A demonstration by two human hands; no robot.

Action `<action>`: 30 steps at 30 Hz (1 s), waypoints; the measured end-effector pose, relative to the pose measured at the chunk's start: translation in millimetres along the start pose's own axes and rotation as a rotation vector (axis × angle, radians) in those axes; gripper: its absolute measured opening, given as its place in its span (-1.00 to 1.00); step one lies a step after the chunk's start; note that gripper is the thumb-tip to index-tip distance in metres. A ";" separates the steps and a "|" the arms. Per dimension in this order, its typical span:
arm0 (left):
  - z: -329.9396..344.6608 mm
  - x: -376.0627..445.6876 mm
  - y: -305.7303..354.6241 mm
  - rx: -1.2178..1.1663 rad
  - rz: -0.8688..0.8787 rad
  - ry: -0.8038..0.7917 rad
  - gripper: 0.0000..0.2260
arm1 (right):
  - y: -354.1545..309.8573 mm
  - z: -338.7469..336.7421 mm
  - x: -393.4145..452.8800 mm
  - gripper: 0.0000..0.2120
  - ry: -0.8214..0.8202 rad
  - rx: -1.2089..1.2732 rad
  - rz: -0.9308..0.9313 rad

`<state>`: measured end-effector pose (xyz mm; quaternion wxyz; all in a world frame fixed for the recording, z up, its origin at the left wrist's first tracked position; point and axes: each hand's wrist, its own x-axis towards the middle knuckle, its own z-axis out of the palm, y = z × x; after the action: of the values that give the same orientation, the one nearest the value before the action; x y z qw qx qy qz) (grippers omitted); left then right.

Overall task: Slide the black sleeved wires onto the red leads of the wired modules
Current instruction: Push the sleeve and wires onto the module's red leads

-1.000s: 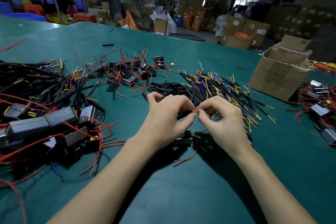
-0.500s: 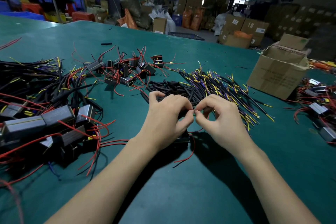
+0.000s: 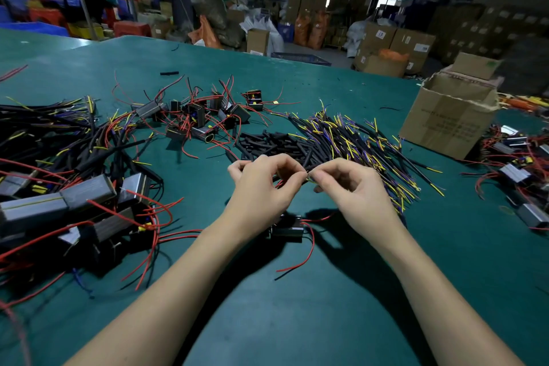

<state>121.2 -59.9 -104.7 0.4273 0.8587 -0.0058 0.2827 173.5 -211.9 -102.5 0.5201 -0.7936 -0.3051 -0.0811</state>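
Both hands pinch something thin. The left hand (image 3: pixel 261 187) holds a red wire (image 3: pixel 279 184), and the right hand (image 3: pixel 350 187) holds a black wire (image 3: pixel 307 179) right at its tip, probably to join them. Their little box (image 3: pixel 286 227) rests on the table (image 3: pixel 297 321) below.

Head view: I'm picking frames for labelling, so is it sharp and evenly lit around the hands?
Head view: left hand and right hand look sharp; their arms throw dark shadows on the green table; the wide lens bows the far table edge; the top-left shelves are blurred.
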 end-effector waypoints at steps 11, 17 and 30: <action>-3.4 1.9 -6.2 0.159 0.285 -0.010 -0.92 | 0.8 -4.4 4.1 -0.89 -0.056 -0.078 -0.026; -4.8 4.6 -4.6 -0.034 0.089 -0.105 -0.92 | -2.6 -0.4 2.3 -0.94 -0.054 -0.636 -0.452; -8.3 3.5 -0.2 -0.070 0.047 -0.120 -0.84 | 6.6 -4.3 3.1 -0.89 -0.092 -0.054 -0.015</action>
<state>120.2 -52.8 -99.1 0.4494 0.8582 -0.0616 0.2405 180.6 -216.3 -104.3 0.4835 -0.8078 -0.3324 -0.0563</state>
